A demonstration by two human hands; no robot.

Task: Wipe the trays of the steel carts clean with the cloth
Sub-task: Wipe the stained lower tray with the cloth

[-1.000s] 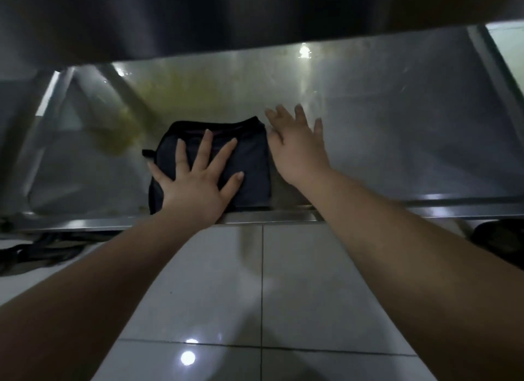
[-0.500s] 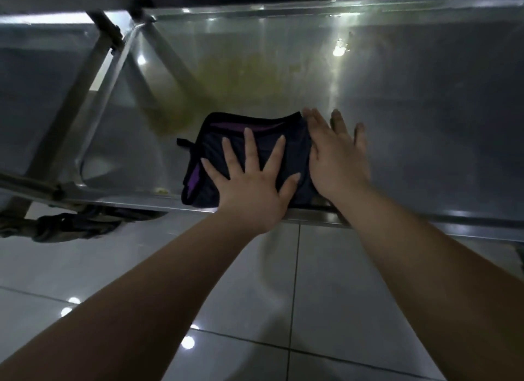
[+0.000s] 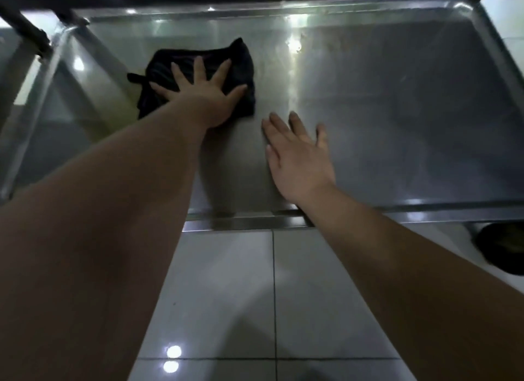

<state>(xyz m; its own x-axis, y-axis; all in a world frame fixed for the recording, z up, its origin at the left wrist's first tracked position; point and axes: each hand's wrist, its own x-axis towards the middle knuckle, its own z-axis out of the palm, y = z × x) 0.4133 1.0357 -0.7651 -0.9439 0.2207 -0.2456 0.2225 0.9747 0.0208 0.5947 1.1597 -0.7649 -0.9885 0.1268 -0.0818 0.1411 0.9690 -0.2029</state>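
Observation:
A low steel cart tray [image 3: 397, 111] fills the upper half of the view. A dark folded cloth [image 3: 243, 66] lies on its far left part. My left hand [image 3: 204, 91] presses flat on the cloth with fingers spread. My right hand [image 3: 297, 156] rests flat on the bare steel nearer the front rim, to the right of the cloth and apart from it, fingers straight.
The tray's front rim [image 3: 425, 210] runs across the middle of the view, with white floor tiles [image 3: 269, 295] below it. Steel frame bars [image 3: 42, 83] slant at the left. A black caster wheel [image 3: 502, 247] sits at the right under the rim.
My left hand has pushed the cloth away, toward the tray's back left. My right hand has left the cloth's edge and now lies on bare steel nearer the front. The yellowish smear no longer shows.

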